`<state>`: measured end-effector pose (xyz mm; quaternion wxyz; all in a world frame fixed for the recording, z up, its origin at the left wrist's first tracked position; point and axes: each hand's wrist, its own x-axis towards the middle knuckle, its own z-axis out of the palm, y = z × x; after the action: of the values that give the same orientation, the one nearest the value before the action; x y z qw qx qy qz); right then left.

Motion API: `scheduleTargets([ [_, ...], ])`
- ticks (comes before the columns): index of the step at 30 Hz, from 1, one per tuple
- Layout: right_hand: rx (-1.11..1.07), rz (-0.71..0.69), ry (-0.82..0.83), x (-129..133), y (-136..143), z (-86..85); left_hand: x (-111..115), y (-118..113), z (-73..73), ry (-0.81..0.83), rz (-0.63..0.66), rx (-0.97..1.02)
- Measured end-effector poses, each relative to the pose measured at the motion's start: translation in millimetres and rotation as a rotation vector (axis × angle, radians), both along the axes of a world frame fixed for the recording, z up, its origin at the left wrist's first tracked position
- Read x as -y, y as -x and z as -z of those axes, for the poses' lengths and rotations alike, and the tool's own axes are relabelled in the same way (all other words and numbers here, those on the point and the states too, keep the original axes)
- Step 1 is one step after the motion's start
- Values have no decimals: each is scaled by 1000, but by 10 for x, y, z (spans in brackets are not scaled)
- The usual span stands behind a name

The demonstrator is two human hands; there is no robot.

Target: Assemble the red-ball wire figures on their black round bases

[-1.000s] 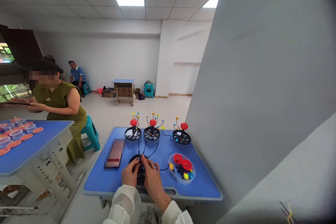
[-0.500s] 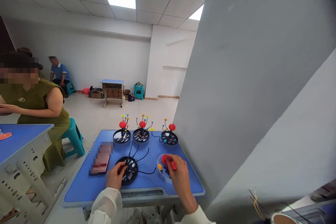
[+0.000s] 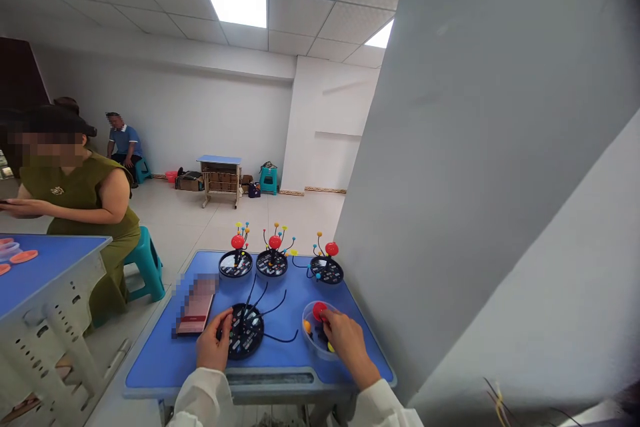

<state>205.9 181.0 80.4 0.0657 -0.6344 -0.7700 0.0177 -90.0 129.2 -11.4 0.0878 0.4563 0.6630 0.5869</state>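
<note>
My left hand (image 3: 215, 341) is at the left edge of a black disc (image 3: 247, 331) from which several thin black curved rods rise; its fingers are pressed together, and what they hold, if anything, is too small to tell. My right hand (image 3: 347, 345) reaches into a clear round bowl (image 3: 306, 340), its fingers closed at a red ball (image 3: 320, 310). A yellow-orange piece (image 3: 307, 326) and small dark parts also lie in the bowl. Behind stand three similar discs (image 3: 235, 265) (image 3: 272, 264) (image 3: 327, 270), each with a red ball and small coloured balls on curved rods.
A pinkish phone (image 3: 197, 310) lies at the left of the blue desk (image 3: 150, 367). A grey wall (image 3: 430, 180) rises along the right. Another person (image 3: 100, 193) sits at a neighbouring desk (image 3: 60, 253) on the left.
My left fingers have drawn back from the rods to the disc's left edge. My right hand has lowered over the bowl; the red piece it held is no longer seen in the fingers. The view has shifted slightly.
</note>
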Motion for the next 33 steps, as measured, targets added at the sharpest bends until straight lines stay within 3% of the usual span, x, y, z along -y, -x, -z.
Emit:
scheduleTargets([
  [11, -124, 1, 131, 4, -27, 33, 62, -28, -77, -121, -54, -16],
  [16, -323, 38, 140, -49, -26, -10, 144, -59, -139, -212, -37, -26],
  [21, -727, -17, 106, 47, -49, -174, 398, -313, -194, -287, 18, 37],
  [25, -1056, -49, 159, 312, 89, -205, 625, -707, -342, -223, 199, 148],
  [27, -1265, -45, 252, 498, 226, -180, 690, -883, -459, -213, 329, 165],
  [30, -1761, -28, 553, 781, 437, -141, 733, -1039, -618, -184, 525, 184],
  [33, -1932, -22, 735, 989, 572, -112, 768, -1070, -697, -186, 564, 180],
])
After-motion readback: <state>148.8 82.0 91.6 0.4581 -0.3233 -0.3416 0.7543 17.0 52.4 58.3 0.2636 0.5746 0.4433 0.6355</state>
